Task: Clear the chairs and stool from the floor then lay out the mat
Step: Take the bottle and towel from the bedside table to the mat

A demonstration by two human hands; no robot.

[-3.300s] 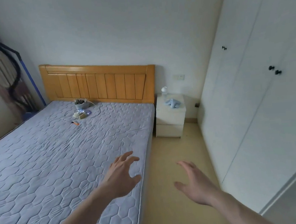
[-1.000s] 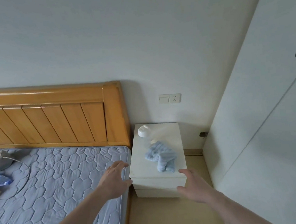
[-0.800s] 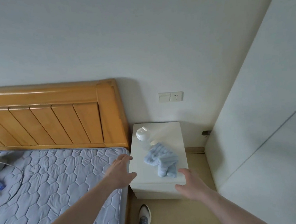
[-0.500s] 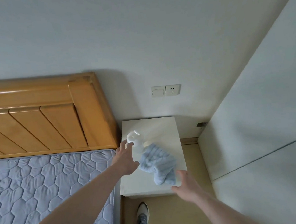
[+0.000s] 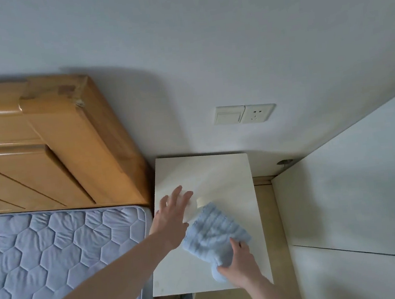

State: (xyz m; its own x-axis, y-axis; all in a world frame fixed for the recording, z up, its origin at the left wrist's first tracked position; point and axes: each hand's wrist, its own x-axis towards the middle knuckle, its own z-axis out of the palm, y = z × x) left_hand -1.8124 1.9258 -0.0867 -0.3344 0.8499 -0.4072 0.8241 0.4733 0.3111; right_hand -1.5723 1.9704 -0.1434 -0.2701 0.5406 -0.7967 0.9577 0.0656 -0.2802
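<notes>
Both hands are down on the white bedside counter (image 5: pixel 228 170), wedged between the bed (image 5: pixel 56 249) and the wardrobe (image 5: pixel 354 193). The left hand (image 5: pixel 171 215) lies with fingers spread and straight over a small white bottle (image 5: pixel 190 206), covering most of it; whether it has any purchase on it cannot be told, but it looks like a reach to gather it up. The right hand (image 5: pixel 237 262) has its fingers curled into the near end of the pale blue cloth (image 5: pixel 213 235), pinching a bunched fold so the rest trails flat across the top toward the bottle. Holding the cloth by one end should let it lift away in a single pull. None of the task's things are showing here: no chairs, no stool, no mat anywhere in view, only a strip of floor (image 5: pixel 264 191) beside the counter. So this reads as a side errand, emptying the top of the counter, with the floor clearing not yet visibly under way. A wall socket (image 5: pixel 245 114) sits above.
</notes>
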